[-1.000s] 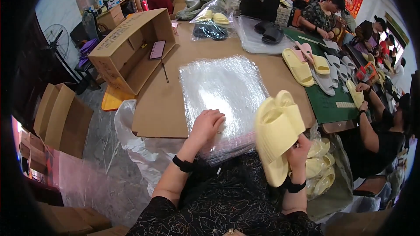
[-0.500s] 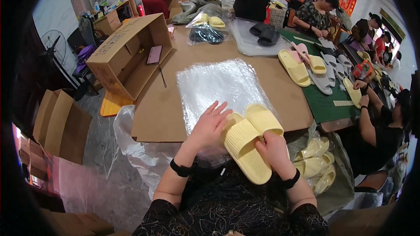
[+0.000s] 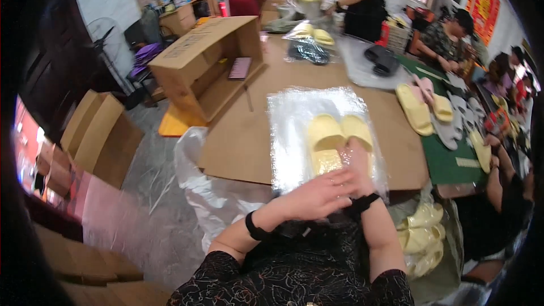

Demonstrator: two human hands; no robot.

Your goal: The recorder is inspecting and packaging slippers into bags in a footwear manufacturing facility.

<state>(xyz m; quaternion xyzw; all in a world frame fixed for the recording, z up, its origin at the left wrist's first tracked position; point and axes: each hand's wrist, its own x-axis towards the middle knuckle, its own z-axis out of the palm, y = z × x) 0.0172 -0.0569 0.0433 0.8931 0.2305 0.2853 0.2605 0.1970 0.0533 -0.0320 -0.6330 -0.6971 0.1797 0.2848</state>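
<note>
A pair of pale yellow slide slippers (image 3: 327, 135) lies over the stack of clear plastic bags (image 3: 288, 114) in front of me, toes pointing away. Shiny film shows over the lower part of the left slipper, so the pair looks at least partly inside the top bag. My right hand (image 3: 357, 157) reaches between the slippers and grips them, its fingertips hidden. Across my right wrist, close to the bags' near edge, lies my left hand (image 3: 324, 192) with its fingers stretched out and nothing visible in them.
A cardboard box (image 3: 195, 73) on its side holds a pink notepad (image 3: 240, 68). Loose slippers (image 3: 413, 109) lie on the green mat (image 3: 453, 161) at right, where a co-worker's hands (image 3: 493, 150) handle one. Bagged yellow slippers (image 3: 422, 238) fill a sack below the table edge.
The slippers have gone from being held tilted above the table's near edge to lying on the bag stack. My left hand has crossed over my right wrist. The view has shifted left.
</note>
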